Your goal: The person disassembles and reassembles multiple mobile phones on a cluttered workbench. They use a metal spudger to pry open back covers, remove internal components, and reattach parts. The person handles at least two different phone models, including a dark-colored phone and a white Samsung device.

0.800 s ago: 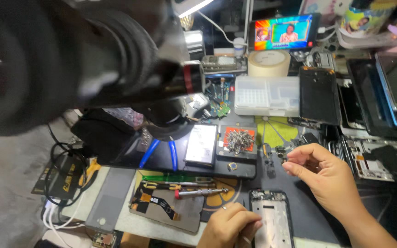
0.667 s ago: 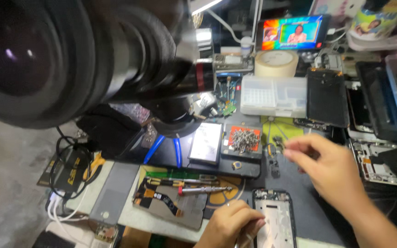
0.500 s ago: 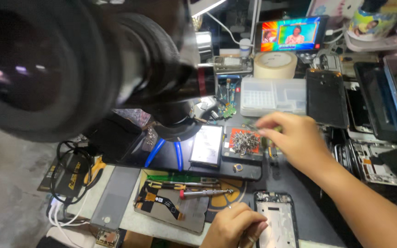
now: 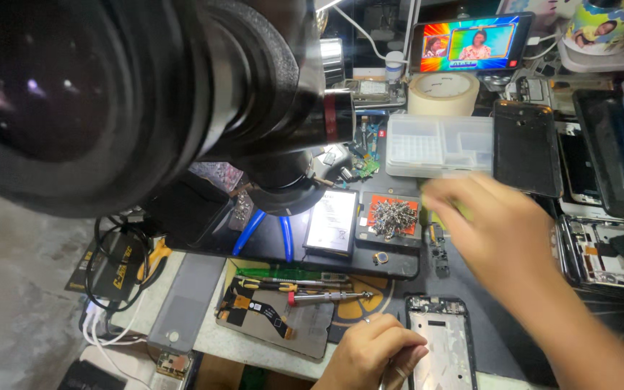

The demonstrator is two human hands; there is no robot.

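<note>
Over the red tray of small screws (image 4: 393, 214), the right hand (image 4: 492, 231) hangs blurred, its fingers reaching toward the yellow patch just right of the tray; half a second ago it covered the tray itself, and before that it sat lower right of it, pinching a tiny part. Whether its grip is closed on anything now, I cannot tell through the blur. Below the tray, the left hand (image 4: 373, 354) stays curled shut around a thin metal tool, touching the bare phone frame (image 4: 442, 347), as in the earlier pictures. Above the tray stands a clear plastic compartment box (image 4: 438, 144); its contents are too small to tell. Left of the tray lies a white phone battery (image 4: 332, 221), and further below left a screwdriver (image 4: 326, 296) rests on an opened phone panel. A microscope (image 4: 146, 94) looms over the cluttered dark table (image 4: 471, 289).
</note>
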